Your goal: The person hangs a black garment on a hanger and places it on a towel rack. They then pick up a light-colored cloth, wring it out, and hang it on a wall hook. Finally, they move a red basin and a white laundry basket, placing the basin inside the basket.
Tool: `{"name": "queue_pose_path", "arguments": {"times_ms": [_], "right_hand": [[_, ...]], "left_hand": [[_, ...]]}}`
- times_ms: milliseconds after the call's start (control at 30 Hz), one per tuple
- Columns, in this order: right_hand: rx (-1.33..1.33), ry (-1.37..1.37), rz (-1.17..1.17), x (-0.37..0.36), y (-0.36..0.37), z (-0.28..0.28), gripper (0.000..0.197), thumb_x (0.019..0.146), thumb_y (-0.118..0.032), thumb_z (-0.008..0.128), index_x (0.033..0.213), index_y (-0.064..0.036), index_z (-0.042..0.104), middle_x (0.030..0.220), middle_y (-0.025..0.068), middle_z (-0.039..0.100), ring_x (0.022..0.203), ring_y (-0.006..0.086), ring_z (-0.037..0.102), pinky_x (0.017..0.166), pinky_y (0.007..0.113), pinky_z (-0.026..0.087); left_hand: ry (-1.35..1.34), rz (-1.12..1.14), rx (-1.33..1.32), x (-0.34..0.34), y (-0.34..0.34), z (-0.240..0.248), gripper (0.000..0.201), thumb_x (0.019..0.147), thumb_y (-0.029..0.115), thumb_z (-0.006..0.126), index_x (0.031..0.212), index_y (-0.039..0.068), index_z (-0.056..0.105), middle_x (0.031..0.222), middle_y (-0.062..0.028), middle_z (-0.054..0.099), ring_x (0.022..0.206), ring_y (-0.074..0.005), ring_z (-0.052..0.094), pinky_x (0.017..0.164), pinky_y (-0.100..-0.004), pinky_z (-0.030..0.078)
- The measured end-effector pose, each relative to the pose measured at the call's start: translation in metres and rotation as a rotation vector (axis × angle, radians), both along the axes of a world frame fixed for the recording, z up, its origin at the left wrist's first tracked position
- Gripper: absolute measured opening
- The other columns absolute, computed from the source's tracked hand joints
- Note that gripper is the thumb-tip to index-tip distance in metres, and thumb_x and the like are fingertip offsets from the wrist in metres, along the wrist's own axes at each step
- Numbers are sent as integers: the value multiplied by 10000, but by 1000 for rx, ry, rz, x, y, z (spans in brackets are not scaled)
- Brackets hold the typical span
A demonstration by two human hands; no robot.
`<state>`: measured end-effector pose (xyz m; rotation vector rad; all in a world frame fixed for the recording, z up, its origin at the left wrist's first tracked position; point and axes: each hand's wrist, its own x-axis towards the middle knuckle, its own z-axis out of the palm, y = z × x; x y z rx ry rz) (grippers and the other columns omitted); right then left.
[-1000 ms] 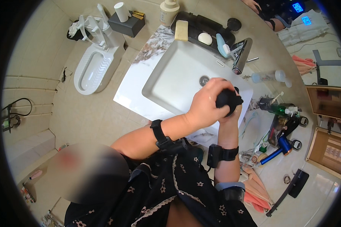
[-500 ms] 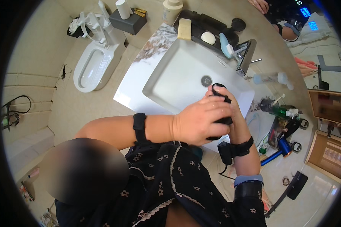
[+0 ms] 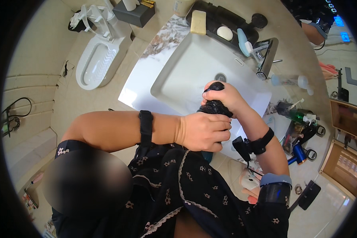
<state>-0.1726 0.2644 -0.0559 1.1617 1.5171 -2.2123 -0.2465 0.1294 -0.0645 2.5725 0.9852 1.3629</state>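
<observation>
A crumpled, shiny black cloth [image 3: 215, 107], looking wet, is bunched up over the near side of the white sink [image 3: 174, 75]. My right hand [image 3: 228, 96] is closed around its upper part, and some black fabric bulges out past the thumb. On the lower end my left hand [image 3: 205, 130] is clenched, back of the hand up and fingers curled over the fabric. The two hands are close together, with the cloth between them. What kind of garment or cloth it is, I cannot tell.
Behind the sink, a black tray holds a yellow soap bar [image 3: 198, 23], a round white soap [image 3: 225, 33] and a blue brush [image 3: 244, 43]. A chrome faucet [image 3: 269, 59] stands at the right. Bottles and a blue hair dryer [image 3: 299, 154] lie farther right. A squat toilet [image 3: 93, 65] is at left.
My hands have shifted on the black cloth: the right has closed around its upper part, and the left has slid lower. More of the fabric shows between them. The view has shifted slightly.
</observation>
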Motion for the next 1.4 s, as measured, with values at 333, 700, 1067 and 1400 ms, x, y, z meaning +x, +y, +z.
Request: {"name": "queue_pose_path", "arguments": {"times_ms": [333, 700, 1067, 1400], "right_hand": [[675, 13, 360, -27, 12, -19, 150, 616, -178, 636, 706, -58, 640, 658, 111, 615, 600, 231, 579, 600, 307, 471], [949, -124, 489, -80, -6, -46, 151, 653, -190, 629, 775, -114, 675, 740, 134, 648, 702, 317, 619, 671, 376, 510], [360, -31, 7, -31, 12, -64, 263, 678, -133, 639, 918, -32, 678, 757, 74, 654, 718, 150, 619, 668, 253, 481], [-137, 264, -775, 42, 32, -36, 205, 773, -82, 598, 954, 12, 583, 748, 62, 568, 777, 227, 610, 768, 343, 515]], "left_hand": [[268, -43, -5, -1, 21, -34, 170, 581, 232, 551, 611, 67, 582, 797, -83, 521, 869, -301, 557, 867, -375, 454], [727, 179, -103, -8, 21, -119, 198, 631, 243, 570, 643, 81, 684, 805, -31, 594, 805, -275, 597, 799, -368, 442], [468, -70, -24, -27, 9, -102, 231, 696, 227, 561, 813, 36, 617, 855, -109, 586, 940, -301, 558, 906, -392, 422], [-67, 347, -444, -51, 16, -15, 713, 706, 162, 679, 1338, 81, 357, 1342, -187, 371, 1273, -360, 347, 1071, -410, 275]]}}
